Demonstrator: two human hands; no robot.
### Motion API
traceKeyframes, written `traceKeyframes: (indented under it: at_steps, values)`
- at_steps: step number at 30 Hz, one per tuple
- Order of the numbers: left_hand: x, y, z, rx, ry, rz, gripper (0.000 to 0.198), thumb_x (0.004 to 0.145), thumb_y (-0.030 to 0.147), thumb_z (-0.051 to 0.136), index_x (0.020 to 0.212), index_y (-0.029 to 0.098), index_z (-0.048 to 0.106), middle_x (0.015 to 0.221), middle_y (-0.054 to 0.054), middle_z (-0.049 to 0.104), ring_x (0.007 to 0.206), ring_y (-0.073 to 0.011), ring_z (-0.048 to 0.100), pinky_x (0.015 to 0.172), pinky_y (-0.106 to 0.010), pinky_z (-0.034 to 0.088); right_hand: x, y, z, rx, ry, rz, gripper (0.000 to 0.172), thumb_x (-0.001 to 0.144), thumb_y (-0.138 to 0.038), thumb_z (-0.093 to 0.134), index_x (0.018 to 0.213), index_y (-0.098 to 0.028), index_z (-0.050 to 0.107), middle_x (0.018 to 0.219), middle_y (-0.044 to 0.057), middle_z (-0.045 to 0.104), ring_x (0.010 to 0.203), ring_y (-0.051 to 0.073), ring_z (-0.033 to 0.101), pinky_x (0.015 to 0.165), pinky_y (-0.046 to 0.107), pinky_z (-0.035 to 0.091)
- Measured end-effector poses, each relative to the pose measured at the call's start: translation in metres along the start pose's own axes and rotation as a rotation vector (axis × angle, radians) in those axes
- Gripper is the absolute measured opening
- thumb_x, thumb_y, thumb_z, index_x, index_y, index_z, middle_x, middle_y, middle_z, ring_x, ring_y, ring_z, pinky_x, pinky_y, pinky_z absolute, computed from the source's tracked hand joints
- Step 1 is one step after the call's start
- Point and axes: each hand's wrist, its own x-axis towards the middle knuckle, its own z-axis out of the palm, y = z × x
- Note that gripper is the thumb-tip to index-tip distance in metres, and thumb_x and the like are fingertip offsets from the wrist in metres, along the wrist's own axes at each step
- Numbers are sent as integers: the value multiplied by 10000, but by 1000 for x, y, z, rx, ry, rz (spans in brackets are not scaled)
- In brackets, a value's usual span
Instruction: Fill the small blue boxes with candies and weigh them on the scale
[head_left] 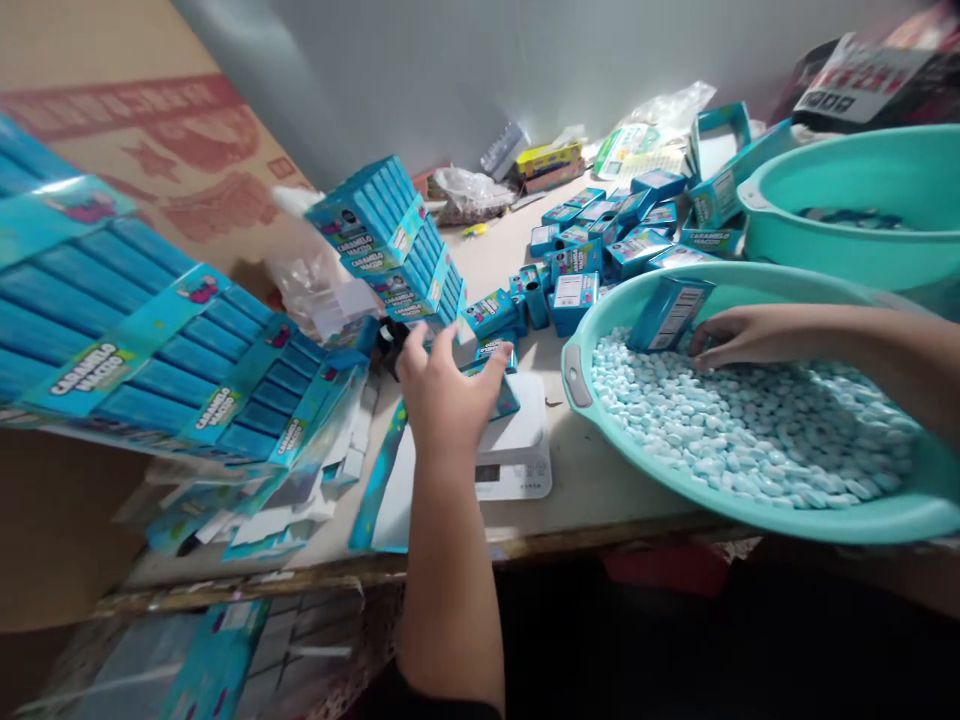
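Observation:
My left hand (pixel 446 385) hovers over a white kitchen scale (pixel 517 445), its fingers curved round a small blue carton (pixel 499 375) that lies on the scale top. My right hand (pixel 739 338) reaches into a teal basin (pixel 577 375) full of pale blue-and-white candies (pixel 750 420). It holds a small blue box (pixel 670 312) tilted down into the candies.
A stack of blue "Caramelo Macizo" display packs (pixel 397 240) stands behind the scale. Larger packs (pixel 150 340) and flat cartons lie at the left. Several small blue boxes (pixel 600 245) crowd the back of the table. A second teal basin (pixel 855 200) sits at the right.

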Motion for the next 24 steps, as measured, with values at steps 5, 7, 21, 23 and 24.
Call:
traceKeyframes:
  at_steps: [5,7,21,23,24]
  values:
    - [4,-5,22,22,-66,-9,302,721,464,774,847,213,665,1228,-112,602,1144,-306,613,1006,-442,505,-4,-3,-2,-4,20,5,237,831,-446,655,917,-229,693,836,59,668,793,231,578,700,346,413]
    - [11,-12,13,-44,-28,47,260,718,409,772,864,219,671,1223,-90,593,1125,-256,624,966,-369,527,-4,-2,-1,-7,17,16,251,840,-457,650,940,-229,687,860,58,669,813,237,589,713,348,418]
    - [51,-101,-47,73,-177,142,307,725,439,747,916,200,757,952,-36,663,906,-207,644,806,-290,503,-5,1,-1,-23,-30,7,315,831,-530,670,994,-260,664,910,62,674,849,247,587,729,350,425]
    - [53,-111,-36,52,-231,155,288,718,431,743,882,195,739,957,-38,657,897,-196,636,804,-279,505,-4,-1,0,-29,-12,1,287,847,-517,657,964,-255,664,880,60,668,847,247,583,732,346,416]
    - [54,-117,-30,28,-261,160,287,716,433,742,873,193,729,956,-38,656,893,-193,634,808,-278,507,-5,-2,1,-32,-2,-2,268,855,-502,651,952,-253,663,873,59,667,847,245,581,735,344,411]
